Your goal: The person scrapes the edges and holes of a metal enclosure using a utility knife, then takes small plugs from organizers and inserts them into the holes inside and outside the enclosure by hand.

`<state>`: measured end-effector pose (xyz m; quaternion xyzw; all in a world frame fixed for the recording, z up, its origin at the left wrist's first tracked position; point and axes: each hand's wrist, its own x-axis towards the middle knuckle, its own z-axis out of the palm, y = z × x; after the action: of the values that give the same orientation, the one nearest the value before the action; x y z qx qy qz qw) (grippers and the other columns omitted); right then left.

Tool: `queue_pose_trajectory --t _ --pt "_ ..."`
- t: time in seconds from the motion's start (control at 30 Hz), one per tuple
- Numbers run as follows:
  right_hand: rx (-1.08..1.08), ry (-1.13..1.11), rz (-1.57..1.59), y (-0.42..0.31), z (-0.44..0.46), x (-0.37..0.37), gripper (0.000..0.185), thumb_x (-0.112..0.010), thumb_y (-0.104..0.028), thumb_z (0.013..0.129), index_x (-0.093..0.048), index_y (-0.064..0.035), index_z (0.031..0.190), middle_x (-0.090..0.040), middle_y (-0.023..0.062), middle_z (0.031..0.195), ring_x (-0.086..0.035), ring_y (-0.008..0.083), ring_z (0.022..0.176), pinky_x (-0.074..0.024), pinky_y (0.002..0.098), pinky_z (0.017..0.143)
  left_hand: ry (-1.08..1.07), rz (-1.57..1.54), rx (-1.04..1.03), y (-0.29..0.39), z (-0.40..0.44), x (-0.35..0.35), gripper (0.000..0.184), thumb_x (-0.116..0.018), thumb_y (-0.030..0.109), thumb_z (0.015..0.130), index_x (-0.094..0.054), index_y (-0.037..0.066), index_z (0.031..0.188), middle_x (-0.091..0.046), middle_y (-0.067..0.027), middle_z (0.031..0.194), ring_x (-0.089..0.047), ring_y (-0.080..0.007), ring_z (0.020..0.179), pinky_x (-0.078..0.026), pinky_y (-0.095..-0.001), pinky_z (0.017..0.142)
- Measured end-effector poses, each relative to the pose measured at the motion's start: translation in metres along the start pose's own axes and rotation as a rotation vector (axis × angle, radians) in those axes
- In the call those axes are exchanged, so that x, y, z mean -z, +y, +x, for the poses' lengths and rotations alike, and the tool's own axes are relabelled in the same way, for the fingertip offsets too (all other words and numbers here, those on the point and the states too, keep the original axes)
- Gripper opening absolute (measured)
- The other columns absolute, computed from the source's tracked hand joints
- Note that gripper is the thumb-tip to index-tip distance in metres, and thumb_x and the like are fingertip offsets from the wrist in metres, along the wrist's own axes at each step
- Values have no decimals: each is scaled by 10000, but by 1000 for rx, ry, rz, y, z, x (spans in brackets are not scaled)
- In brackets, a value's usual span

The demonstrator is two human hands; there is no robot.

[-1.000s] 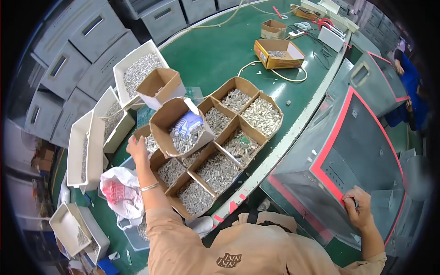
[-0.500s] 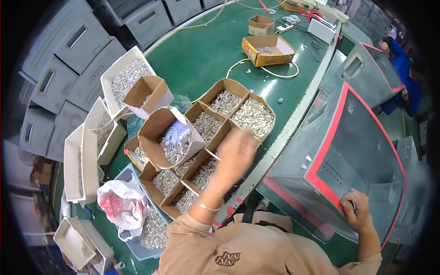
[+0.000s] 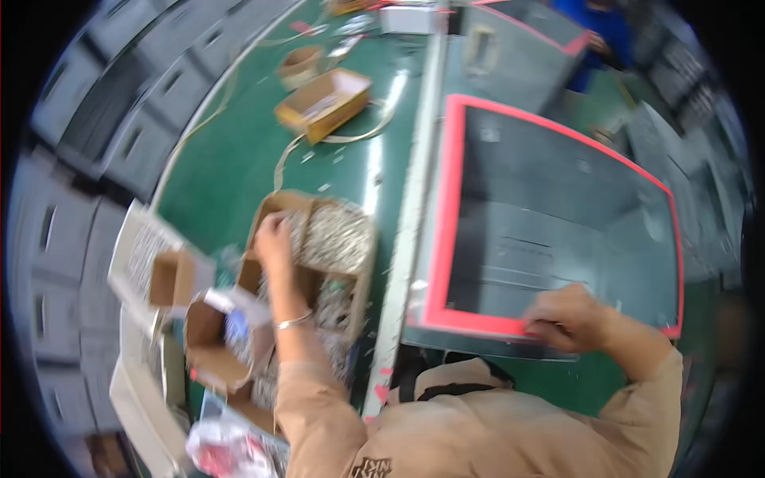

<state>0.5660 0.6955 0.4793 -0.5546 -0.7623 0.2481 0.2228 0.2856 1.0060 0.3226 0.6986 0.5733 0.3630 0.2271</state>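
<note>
My left hand [image 3: 275, 237] reaches into a far compartment of the divided cardboard box [image 3: 368, 279], among small metallic pieces; its fingertips are bent and blurred, and I cannot make out anything in them. Beside it, a compartment holds pale small pieces [image 3: 339, 236]. My right hand [image 3: 567, 317] is curled at the lower red-taped edge [image 3: 478, 320] of a large grey metal case [image 3: 550, 223]; what its fingers hold is too small to tell. A smaller cardboard box [image 3: 213, 338] with pieces and a blue-printed item stands over the divided box's left side.
White bins [image 3: 135, 398] and a small carton [image 3: 171, 280] are at the left, with a plastic bag [image 3: 227, 448] below. A yellow box [image 3: 325, 103] and cable lie farther back. A person in blue [image 3: 594, 36] is beyond another grey case [image 3: 510, 52].
The view has swung right. My left hand has moved from the small cardboard box's left side, across the divided box, into a far compartment. My right hand remains at the red-taped edge.
</note>
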Motion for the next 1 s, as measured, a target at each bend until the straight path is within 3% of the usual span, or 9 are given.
queue_pose_trajectory --t 0.1,0.27,0.37,0.53,0.67,0.73,0.83,0.93,1.0 --pt "6 12 14 0 -2 0 42 -533 -143 773 -530 -106 794 -536 19 691 -534 200 576 -411 291 451 -73 327 -17 -49 30 -37 206 -471 136 733 -600 59 874 -587 -170 884 -548 -326 853 -428 -388 733" --pt "35 -3 68 8 -4 -4 59 -508 -175 800 -515 -119 819 -513 3 684 -529 182 575 -403 289 439 -402 379 74 -118 54 -72 323 -470 273 775 -528 89 1034 -528 -217 1000 -492 -342 973 -398 -391 829" --pt "2 -46 78 6 -2 1 56 -505 -176 804 -509 -124 824 -504 3 686 -525 181 571 -391 290 428 -471 510 233 -85 48 -63 423 -481 351 768 -473 120 1122 -476 -269 1070 -464 -345 1014 -373 -396 871" --pt "-7 -82 116 9 -2 -1 89 -481 -198 816 -482 -112 837 -503 26 694 -523 211 600 -388 316 444 -697 472 115 -143 64 -68 422 -477 329 755 -529 -33 967 -524 -286 968 -506 -393 934 -397 -437 817" --pt "-85 -132 270 9 0 -1 119 -446 -205 819 -454 -90 849 -525 84 703 -507 287 629 -378 372 530 -383 755 238 -50 37 -43 277 -410 247 798 -541 56 949 -557 -215 978 -543 -360 914 -439 -446 767" --pt "-143 -144 284 6 0 0 127 -453 -208 803 -458 -85 833 -511 83 621 -499 285 586 -373 366 526 -147 749 195 -51 36 -45 196 -382 211 841 -519 94 918 -581 -176 938 -560 -370 867 -455 -465 706" --pt "-83 -58 227 11 -3 -8 132 -475 -213 799 -473 -82 817 -516 63 628 -499 254 551 -381 344 499 70 582 213 -67 48 -42 261 -419 302 841 -540 71 837 -588 -188 858 -570 -369 769 -452 -462 634" --pt "-25 38 102 11 -5 -13 134 -491 -216 795 -488 -82 781 -519 45 647 -503 230 557 -386 332 484 211 460 312 -60 55 -37 258 -413 297 843 -552 84 881 -587 -160 910 -557 -367 819 -444 -454 669" --pt "14 64 -74 13 -8 -16 152 -495 -217 795 -500 -85 720 -517 23 658 -514 205 592 -391 321 478 365 430 97 -83 64 -45 242 -408 262 845 -544 62 861 -592 -137 855 -558 -339 726 -442 -430 599"
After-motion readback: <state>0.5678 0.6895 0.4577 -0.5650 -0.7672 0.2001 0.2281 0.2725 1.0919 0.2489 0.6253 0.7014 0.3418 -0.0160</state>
